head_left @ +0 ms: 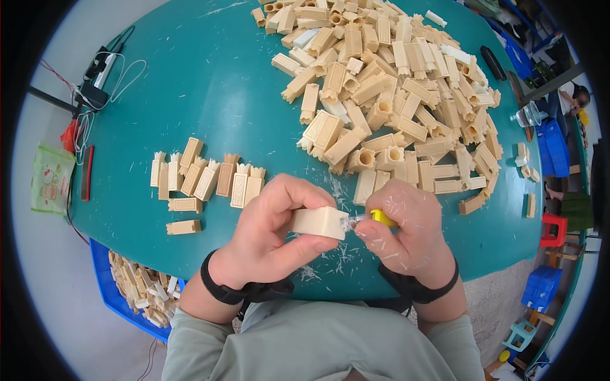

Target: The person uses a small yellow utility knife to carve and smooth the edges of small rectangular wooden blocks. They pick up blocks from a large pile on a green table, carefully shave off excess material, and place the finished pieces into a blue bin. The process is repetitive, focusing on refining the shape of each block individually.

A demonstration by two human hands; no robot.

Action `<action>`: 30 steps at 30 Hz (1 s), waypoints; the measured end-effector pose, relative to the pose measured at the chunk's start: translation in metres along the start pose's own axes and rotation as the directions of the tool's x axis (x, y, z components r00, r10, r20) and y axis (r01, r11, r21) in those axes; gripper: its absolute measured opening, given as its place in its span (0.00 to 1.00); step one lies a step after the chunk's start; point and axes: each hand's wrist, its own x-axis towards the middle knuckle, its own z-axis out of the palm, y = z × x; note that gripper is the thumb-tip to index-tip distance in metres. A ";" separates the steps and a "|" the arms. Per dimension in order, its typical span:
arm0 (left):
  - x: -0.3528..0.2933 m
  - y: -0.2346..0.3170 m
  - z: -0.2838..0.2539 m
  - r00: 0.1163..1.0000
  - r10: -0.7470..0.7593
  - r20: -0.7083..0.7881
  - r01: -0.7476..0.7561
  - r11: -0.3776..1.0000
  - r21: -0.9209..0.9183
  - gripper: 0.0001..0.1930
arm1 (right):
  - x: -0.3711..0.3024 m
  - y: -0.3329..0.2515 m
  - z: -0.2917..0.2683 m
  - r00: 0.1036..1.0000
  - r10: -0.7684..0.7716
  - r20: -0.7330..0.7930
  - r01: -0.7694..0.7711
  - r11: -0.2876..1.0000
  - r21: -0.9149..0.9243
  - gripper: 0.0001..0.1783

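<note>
My left hand (pixel 259 236) is closed round a cream rectangular block (pixel 319 222), thumb below and fingers above. In my right hand (pixel 412 236) is a small yellow-handled tool (pixel 383 218), whose shiny tip meets the block's right end. What kind of tool it is cannot be made out, since my fingers cover much of it. Thin pale shavings (pixel 327 260) lie on the table beneath and cling to my right hand. To the left stands a loose group of similar carved beige blocks (pixel 227 174) with jagged ends.
A large heap of hollow beige blocks (pixel 381 89) covers the far right of the green table (pixel 210 82). A blue bin (pixel 114 289) of pieces sits at lower left. Several pieces lie at the right edge, near a clear bottle (pixel 528 115). A power strip (pixel 105 70) is at far left.
</note>
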 end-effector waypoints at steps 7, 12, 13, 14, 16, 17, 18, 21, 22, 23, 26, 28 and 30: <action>-0.003 0.007 0.001 0.988 -0.022 0.152 0.060 0.966 -0.251 0.16 | 0.000 0.006 -0.003 0.982 0.134 -0.130 -0.131 0.991 0.033 0.13; 0.008 0.016 0.005 0.986 -0.161 -0.039 0.157 0.984 -0.082 0.20 | -0.001 -0.007 -0.007 0.950 0.311 0.008 -0.299 0.906 0.301 0.12; 0.007 0.012 -0.003 0.997 -0.070 0.015 0.069 0.996 0.054 0.21 | -0.001 -0.008 -0.006 0.949 0.313 0.040 -0.308 0.889 0.340 0.12; 0.007 0.008 -0.009 0.997 0.014 0.081 -0.029 0.983 0.184 0.22 | -0.001 -0.010 -0.006 0.947 0.317 0.044 -0.312 0.885 0.345 0.12; 0.005 0.001 -0.001 0.992 0.093 -0.085 -0.077 0.982 0.173 0.18 | -0.001 -0.013 -0.003 0.943 0.328 0.057 -0.326 0.877 0.353 0.12; 0.005 -0.001 0.003 0.983 0.115 -0.146 -0.088 0.980 0.178 0.18 | -0.002 -0.013 -0.002 0.941 0.332 0.066 -0.335 0.880 0.338 0.13; 0.005 -0.003 0.004 0.969 0.136 -0.207 -0.098 0.978 0.184 0.17 | -0.002 -0.013 0.000 0.938 0.337 0.076 -0.343 0.882 0.323 0.13; 0.004 -0.002 0.006 0.943 0.212 -0.255 -0.124 0.939 0.321 0.16 | -0.003 -0.014 0.004 0.942 0.329 0.070 -0.335 0.897 0.289 0.14; 0.004 -0.002 0.006 0.941 0.234 -0.245 -0.129 0.917 0.377 0.16 | -0.003 -0.013 0.005 0.944 0.324 0.062 -0.328 0.904 0.274 0.14; 0.005 -0.001 0.006 0.938 0.255 -0.234 -0.134 0.892 0.432 0.16 | -0.004 -0.012 0.006 0.946 0.318 0.057 -0.322 0.909 0.265 0.14; 0.006 -0.002 0.005 0.930 0.320 -0.182 -0.163 0.802 0.575 0.16 | -0.004 -0.011 0.007 0.954 0.297 0.048 -0.299 0.924 0.240 0.14; 0.007 -0.003 0.005 0.923 0.355 -0.150 -0.186 0.750 0.634 0.16 | -0.004 -0.011 0.008 0.959 0.281 0.048 -0.284 0.932 0.223 0.14; 0.006 -0.003 0.005 0.915 0.384 -0.127 -0.207 0.715 0.667 0.16 | -0.005 -0.009 0.010 0.957 0.290 0.031 -0.289 0.933 0.213 0.14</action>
